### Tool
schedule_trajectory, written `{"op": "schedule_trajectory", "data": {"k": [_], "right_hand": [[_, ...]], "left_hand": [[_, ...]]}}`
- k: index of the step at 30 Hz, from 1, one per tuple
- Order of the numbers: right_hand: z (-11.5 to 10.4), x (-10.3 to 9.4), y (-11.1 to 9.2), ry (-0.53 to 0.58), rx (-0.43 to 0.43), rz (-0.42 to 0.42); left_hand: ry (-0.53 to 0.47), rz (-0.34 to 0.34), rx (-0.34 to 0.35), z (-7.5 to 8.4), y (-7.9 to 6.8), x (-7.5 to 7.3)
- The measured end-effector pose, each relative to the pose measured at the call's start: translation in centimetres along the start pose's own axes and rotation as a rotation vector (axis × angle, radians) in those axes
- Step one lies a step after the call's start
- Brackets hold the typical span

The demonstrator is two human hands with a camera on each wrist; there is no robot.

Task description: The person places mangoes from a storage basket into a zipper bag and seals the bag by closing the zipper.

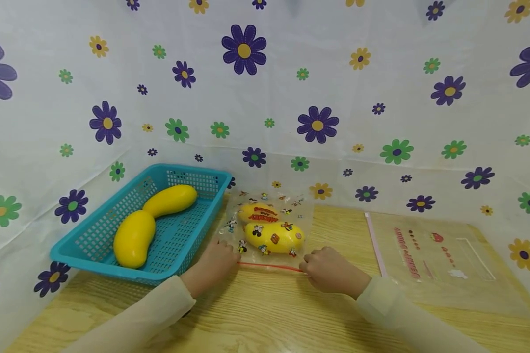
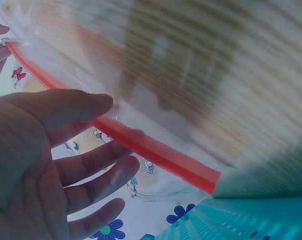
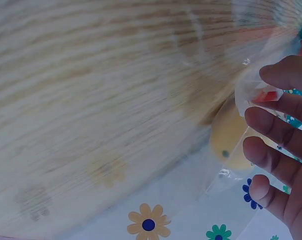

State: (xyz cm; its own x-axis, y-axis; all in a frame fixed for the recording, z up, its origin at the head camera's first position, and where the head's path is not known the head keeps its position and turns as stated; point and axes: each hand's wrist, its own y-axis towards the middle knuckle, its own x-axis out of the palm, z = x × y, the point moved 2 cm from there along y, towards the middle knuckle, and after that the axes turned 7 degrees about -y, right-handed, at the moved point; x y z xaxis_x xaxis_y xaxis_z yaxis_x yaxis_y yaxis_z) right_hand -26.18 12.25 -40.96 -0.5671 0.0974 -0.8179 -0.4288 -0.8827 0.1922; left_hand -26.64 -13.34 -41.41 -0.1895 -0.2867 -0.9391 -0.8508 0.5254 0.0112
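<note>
A clear zip bag (image 1: 229, 215) printed with cartoon figures lies on the table, with two smooth yellow mango-shaped fruits (image 1: 276, 238) inside. Its red zip strip (image 1: 269, 265) runs along the near edge. My left hand (image 1: 218, 260) pinches the strip near its left end between thumb and index finger, other fingers spread below, as the left wrist view shows. At the strip's other end my right hand (image 1: 329, 272) pinches the bag's corner; a bit of red shows by the fingertips (image 3: 278, 72). Whether the zip is sealed cannot be told.
Left of the bag stands a blue-green plastic basket (image 1: 216, 208) holding two more yellow mango-shaped fruits (image 1: 134, 239). A flat clear bag (image 1: 459, 289) with a pink zip strip lies at the right. Flowered sheeting (image 1: 282, 98) hangs behind the wooden table (image 1: 265, 314).
</note>
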Motion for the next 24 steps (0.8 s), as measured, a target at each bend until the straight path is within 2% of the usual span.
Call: {"op": "schedule_trajectory", "data": {"k": [5,12,14,20,24], "right_hand": [[0.1,0.0,-0.1,0.025,0.013,-0.033],[0.4,-0.8,-0.5,0.083,0.053,-0.068],[0.6,-1.2,-0.7,0.082,0.062,-0.053],[1.7,-2.3,-1.5,0.100,0.104,-0.007],[2.9,-2.7,-2.4,0.123,0.164,0.010]], "left_hand": [[-0.018,0.029,0.017,-0.2,-0.1,0.1],[-0.098,0.051,0.045,-0.1,-0.2,-0.5],[-0.084,0.091,0.072,0.0,-0.1,-0.7],[-0.060,0.299,0.172,0.2,0.1,-1.6],[-0.084,0.364,0.219,1.0,0.6,-2.5]]}}
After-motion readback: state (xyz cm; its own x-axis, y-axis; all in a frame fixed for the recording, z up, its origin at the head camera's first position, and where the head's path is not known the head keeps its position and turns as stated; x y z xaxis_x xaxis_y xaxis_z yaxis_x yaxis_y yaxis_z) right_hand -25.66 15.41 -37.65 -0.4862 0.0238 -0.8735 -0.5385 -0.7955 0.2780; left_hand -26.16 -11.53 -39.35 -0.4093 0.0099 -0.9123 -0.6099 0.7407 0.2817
